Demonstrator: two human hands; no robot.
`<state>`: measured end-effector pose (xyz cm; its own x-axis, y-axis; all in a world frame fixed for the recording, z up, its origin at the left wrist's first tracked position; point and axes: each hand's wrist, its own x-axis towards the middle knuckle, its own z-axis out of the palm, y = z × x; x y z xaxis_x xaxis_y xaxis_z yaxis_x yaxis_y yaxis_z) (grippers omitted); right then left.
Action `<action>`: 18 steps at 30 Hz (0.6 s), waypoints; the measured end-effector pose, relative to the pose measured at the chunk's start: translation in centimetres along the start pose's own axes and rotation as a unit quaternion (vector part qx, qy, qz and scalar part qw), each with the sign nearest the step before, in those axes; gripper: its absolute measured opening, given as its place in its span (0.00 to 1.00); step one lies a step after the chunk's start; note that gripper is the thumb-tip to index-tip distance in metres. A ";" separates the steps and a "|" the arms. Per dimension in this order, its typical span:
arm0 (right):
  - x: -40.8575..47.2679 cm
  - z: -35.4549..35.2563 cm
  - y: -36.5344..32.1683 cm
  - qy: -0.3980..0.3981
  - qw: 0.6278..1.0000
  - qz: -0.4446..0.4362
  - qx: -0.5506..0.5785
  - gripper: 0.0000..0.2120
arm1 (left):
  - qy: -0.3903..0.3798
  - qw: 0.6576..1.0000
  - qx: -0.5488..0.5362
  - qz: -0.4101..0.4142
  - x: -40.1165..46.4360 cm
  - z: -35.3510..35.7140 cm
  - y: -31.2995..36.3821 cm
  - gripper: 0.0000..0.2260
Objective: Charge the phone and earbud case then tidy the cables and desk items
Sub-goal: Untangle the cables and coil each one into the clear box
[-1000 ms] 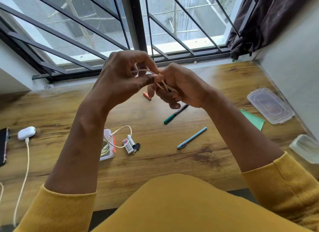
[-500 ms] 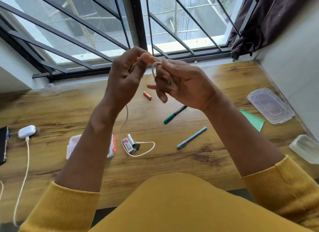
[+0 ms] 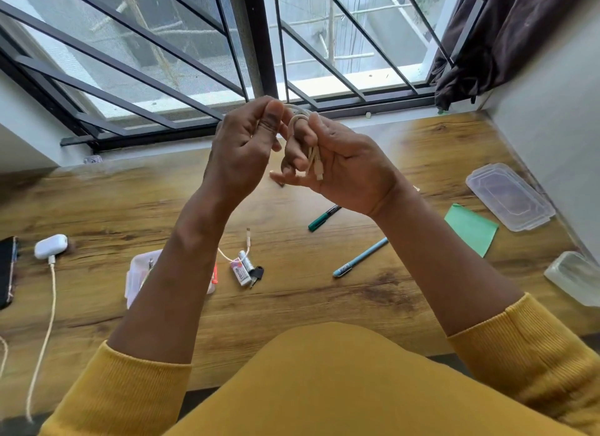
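Above the desk both hands work a white cable [image 3: 297,120]. My right hand [image 3: 337,163] holds its coiled loops around the fingers, one plug hanging by the palm. My left hand [image 3: 246,143] pinches the strand beside the coil; the free end trails down to a plug [image 3: 248,232] above the desk. At far left the white earbud case [image 3: 51,246] lies plugged into a cream cable [image 3: 48,309], next to the dark phone [image 3: 6,273] at the frame's edge.
Below my left arm sit a small clear box [image 3: 139,273], batteries [image 3: 242,268] and a black key. A green marker [image 3: 323,218], blue pen [image 3: 360,257], green paper [image 3: 470,229], clear lid [image 3: 509,195] and clear container [image 3: 574,276] lie to the right.
The hands rose a little and more cable went onto my right hand's coil. The loose end on the desk shortened and lifted, its plug now near the batteries.
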<state>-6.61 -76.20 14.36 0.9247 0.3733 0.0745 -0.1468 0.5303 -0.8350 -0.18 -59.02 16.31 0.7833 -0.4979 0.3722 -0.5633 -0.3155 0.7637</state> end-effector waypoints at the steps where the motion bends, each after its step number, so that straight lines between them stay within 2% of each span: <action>1: 0.0 -0.1 0.0 0.001 1.000 0.003 -0.019 0.17 | -0.001 1.000 0.009 0.002 0.0 -0.1 0.0 0.15; 8: -0.1 -1.1 -0.4 -0.037 0.994 0.033 -0.098 0.16 | 0.000 0.999 0.048 -0.007 0.0 -0.6 0.2 0.15; 13: 0.2 -1.1 -0.2 -0.089 0.992 0.045 -0.083 0.15 | -0.044 0.999 0.015 0.013 0.1 -0.3 0.2 0.16; 18: 0.2 -1.0 0.0 -0.100 0.992 0.053 -0.057 0.16 | -0.079 0.996 -0.028 0.015 0.3 -0.4 -0.1 0.17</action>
<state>-6.02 -76.89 13.79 0.8160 0.5723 0.0809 -0.1882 0.3955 -0.8990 0.25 -58.83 16.53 0.7126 -0.6292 0.3101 -0.5663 -0.2550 0.7838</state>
